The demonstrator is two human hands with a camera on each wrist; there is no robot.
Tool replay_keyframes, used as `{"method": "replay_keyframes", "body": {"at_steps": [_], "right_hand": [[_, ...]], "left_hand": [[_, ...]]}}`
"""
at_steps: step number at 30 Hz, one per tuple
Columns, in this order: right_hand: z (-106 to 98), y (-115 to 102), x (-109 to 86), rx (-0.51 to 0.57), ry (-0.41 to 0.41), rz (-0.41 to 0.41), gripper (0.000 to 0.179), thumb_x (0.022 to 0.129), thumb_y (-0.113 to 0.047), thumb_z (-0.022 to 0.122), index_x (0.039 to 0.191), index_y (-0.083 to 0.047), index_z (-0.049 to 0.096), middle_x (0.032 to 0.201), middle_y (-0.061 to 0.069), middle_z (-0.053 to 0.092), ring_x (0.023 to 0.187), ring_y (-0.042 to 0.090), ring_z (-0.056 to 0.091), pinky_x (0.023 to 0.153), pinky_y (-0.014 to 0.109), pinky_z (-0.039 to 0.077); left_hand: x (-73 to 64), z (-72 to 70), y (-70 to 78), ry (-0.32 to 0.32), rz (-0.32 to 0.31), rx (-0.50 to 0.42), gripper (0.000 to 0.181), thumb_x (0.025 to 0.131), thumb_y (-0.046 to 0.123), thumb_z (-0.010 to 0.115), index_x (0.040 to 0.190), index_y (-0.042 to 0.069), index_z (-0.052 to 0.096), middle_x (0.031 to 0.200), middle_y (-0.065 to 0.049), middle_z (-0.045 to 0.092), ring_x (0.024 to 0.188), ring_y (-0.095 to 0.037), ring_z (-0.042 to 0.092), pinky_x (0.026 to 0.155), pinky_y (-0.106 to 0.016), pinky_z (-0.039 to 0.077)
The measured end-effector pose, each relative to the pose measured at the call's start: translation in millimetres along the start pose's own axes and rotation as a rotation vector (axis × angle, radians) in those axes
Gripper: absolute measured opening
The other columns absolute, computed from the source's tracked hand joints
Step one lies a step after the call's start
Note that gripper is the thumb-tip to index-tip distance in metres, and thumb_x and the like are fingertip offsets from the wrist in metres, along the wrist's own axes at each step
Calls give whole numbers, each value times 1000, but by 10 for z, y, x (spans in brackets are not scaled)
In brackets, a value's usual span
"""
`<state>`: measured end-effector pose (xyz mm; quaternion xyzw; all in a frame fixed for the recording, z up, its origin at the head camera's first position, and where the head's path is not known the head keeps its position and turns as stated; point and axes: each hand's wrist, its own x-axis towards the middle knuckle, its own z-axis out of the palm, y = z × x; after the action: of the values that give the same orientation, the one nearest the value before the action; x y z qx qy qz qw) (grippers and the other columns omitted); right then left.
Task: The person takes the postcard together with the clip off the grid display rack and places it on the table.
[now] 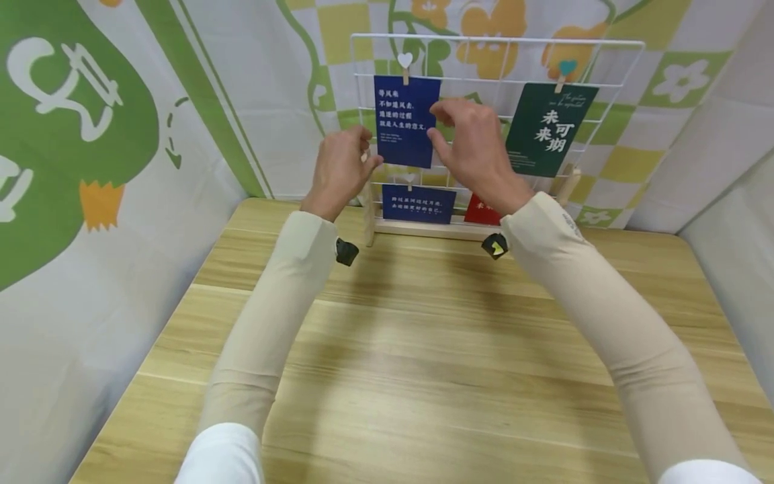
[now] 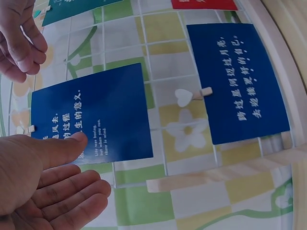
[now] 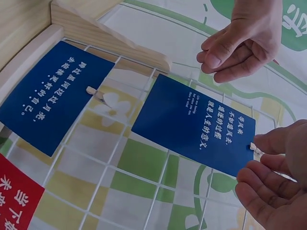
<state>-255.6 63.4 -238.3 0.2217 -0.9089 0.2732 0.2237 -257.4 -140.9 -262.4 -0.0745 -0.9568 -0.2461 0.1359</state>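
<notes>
A dark blue card with white writing hangs upright on a white wire grid, held at its top by a clothespin with a white heart. My left hand is at the card's left edge, fingers loosely bent, with nothing between them. By the right edge is my right hand, its thumb and fingers spread apart. In the right wrist view its fingertips are close to the clip end of the blue card; whether they touch is unclear.
A second blue card is clipped lower down, beside a red card partly hidden by my right wrist. On the right hangs a green card under a teal heart clip. The grid's wooden stand stands on a wooden table.
</notes>
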Motion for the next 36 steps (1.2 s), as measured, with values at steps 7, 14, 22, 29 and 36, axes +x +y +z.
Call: {"method": "replay_keyframes", "body": {"at_steps": [7, 14, 22, 29, 36], "right_hand": [[-28, -38, 126, -18, -11, -2, 32, 97, -18, 61, 125, -1, 63, 123, 14, 68, 111, 26, 64, 100, 34, 51], [-65, -87, 244, -23, -2, -8, 34, 99, -20, 59, 127, -2, 61, 127, 14, 66, 115, 24, 62, 102, 31, 49], [-72, -191, 394, -48, 10, -11, 33, 100, -20, 56, 129, -4, 60, 128, 12, 65, 117, 22, 61, 103, 28, 47], [-74, -262, 529, -93, 37, -64, 33, 103, -20, 50, 129, -3, 59, 128, 12, 64, 118, 24, 60, 105, 30, 46], [-42, -306, 631, -158, 4, -116, 34, 103, -15, 47, 132, 0, 56, 126, 17, 63, 116, 29, 61, 102, 35, 49]], "left_hand": [[114, -50, 50, 18, -19, 9, 41, 92, 22, 70, 125, -1, 63, 120, -15, 70, 109, -27, 67, 94, -35, 54], [179, -104, 72, 20, -32, 23, 41, 92, 22, 70, 126, -1, 63, 121, -15, 69, 110, -26, 67, 94, -35, 54], [232, -98, 83, -26, -76, 30, 41, 93, 22, 69, 128, 2, 63, 126, -13, 67, 115, -25, 65, 97, -34, 53], [278, -95, 86, -43, -74, 39, 39, 94, 22, 68, 128, 2, 64, 125, -14, 68, 113, -25, 66, 97, -34, 53], [321, -111, 96, -36, -62, 35, 39, 94, 22, 68, 127, 1, 64, 119, -14, 70, 109, -26, 67, 97, -35, 53]]}}
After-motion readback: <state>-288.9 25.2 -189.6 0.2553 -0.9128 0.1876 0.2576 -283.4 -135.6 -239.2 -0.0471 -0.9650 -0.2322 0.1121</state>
